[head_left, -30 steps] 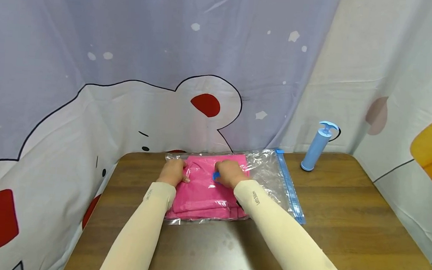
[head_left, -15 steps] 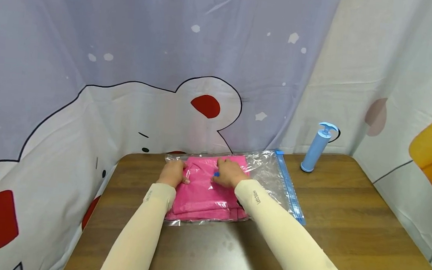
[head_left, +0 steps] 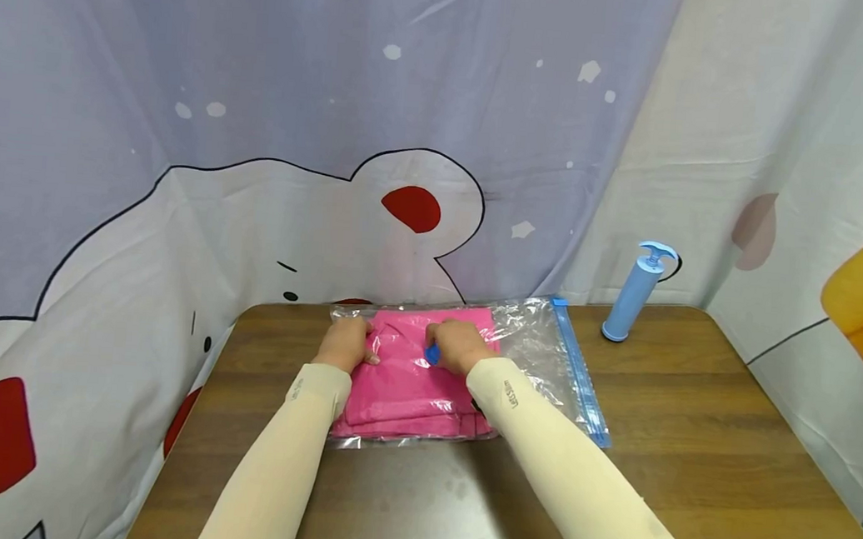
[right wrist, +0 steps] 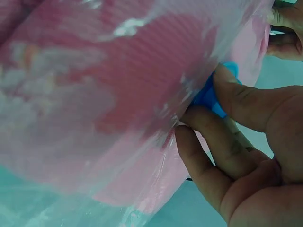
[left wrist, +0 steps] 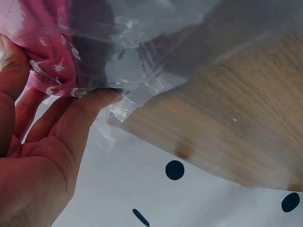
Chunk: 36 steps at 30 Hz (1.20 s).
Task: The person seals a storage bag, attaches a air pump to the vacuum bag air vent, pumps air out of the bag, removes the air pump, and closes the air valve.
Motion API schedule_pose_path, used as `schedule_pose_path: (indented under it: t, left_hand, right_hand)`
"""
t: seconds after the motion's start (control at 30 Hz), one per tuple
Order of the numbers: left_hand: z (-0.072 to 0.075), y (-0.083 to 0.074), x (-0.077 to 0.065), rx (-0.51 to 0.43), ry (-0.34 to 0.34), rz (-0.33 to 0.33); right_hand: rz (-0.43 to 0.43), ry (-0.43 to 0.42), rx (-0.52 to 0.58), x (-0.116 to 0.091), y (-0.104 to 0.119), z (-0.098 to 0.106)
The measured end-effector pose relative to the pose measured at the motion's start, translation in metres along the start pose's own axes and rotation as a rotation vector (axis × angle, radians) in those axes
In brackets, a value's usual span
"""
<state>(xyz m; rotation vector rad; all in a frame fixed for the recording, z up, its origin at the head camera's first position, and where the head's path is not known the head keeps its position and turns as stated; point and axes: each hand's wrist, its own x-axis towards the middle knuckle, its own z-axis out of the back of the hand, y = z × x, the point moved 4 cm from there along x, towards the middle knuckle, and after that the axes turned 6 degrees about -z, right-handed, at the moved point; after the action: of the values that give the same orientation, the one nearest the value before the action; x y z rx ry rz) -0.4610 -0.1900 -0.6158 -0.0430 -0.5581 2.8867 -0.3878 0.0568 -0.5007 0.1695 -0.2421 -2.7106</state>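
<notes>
At the far left a printed fabric backdrop (head_left: 100,280), with red shapes and black outlines, hangs beside the wooden table (head_left: 689,454) and runs along its back. A cream sleeve (head_left: 275,467) leads up to the left hand (head_left: 346,343), whose thumb and fingers grip the left end of a clear zip bag (head_left: 535,339). The bag lies flat near the table's back edge, folded pink cloth (head_left: 401,384) inside it. Near the bag's middle, the right hand (head_left: 459,346) pinches a blue valve cap (head_left: 432,355) between thumb and fingers. Its matching right sleeve (head_left: 575,472) crosses the near edge, hiding part of cloth and bag. Farther right runs the blue zip strip (head_left: 580,372), a blue slider (head_left: 560,302) at its far end. Beyond it, well apart from both hands, a blue hand pump (head_left: 632,296) stands T-handle up before the backdrop, which bears a yellow shape at the far right.
</notes>
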Motion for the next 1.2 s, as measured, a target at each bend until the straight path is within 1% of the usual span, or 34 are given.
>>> schedule_pose_path:
  t: [0.07,0.13,0.2,0.3,0.33,0.37,0.4,0.43,0.5,0.63,0.7,0.77,0.9,1.03,1.13,1.2]
  left_hand:
    - [0.001,0.000,0.000,0.014,-0.003,-0.013]
    - [0.002,0.001,0.000,0.024,-0.006,-0.021]
    - [0.002,0.003,0.001,0.037,-0.006,-0.029]
    - [0.000,0.006,0.003,0.029,-0.006,-0.022]
    - [-0.001,0.007,0.004,0.030,-0.005,-0.022]
    - [-0.002,0.008,0.004,0.021,-0.003,-0.017]
    - [-0.003,0.009,0.005,0.014,-0.002,-0.015]
    - [-0.003,0.009,0.005,0.014,0.000,-0.015]
    - [-0.004,0.010,0.006,0.021,0.002,-0.017]
    - [-0.004,0.009,0.005,0.030,0.004,-0.011]
    - [-0.004,0.008,0.005,0.024,0.006,-0.003]
    - [-0.003,0.007,0.004,0.022,0.008,0.001]
    - [-0.004,0.005,0.004,0.021,0.011,-0.008]
    - [-0.002,0.001,0.002,0.028,0.008,-0.014]
    - [0.000,0.000,0.000,0.023,0.013,-0.003]
    - [0.000,-0.001,-0.001,0.013,0.020,0.008]
  right_hand:
    - [-0.014,0.027,0.026,0.005,-0.005,-0.004]
    - [-0.030,0.051,0.055,0.014,-0.013,-0.013]
    - [-0.060,0.064,0.104,0.028,-0.024,-0.029]
    - [-0.069,0.035,0.120,0.051,-0.041,-0.056]
    - [-0.078,0.031,0.120,0.056,-0.044,-0.061]
    - [-0.076,0.008,0.108,0.060,-0.047,-0.067]
    - [-0.071,-0.011,0.084,0.060,-0.047,-0.068]
    - [-0.072,-0.018,0.061,0.056,-0.044,-0.063]
    - [-0.075,-0.021,0.046,0.042,-0.033,-0.046]
    - [-0.091,-0.005,0.057,0.009,-0.006,-0.007]
    - [-0.092,-0.016,0.052,0.001,0.001,0.001]
    - [-0.094,-0.028,0.041,-0.002,0.004,0.005]
    - [-0.088,-0.042,0.033,-0.003,0.007,0.006]
    - [-0.079,-0.037,0.042,-0.001,0.007,0.005]
    - [-0.059,-0.034,0.038,0.001,0.005,0.004]
    - [-0.059,-0.018,0.063,0.003,0.002,0.003]
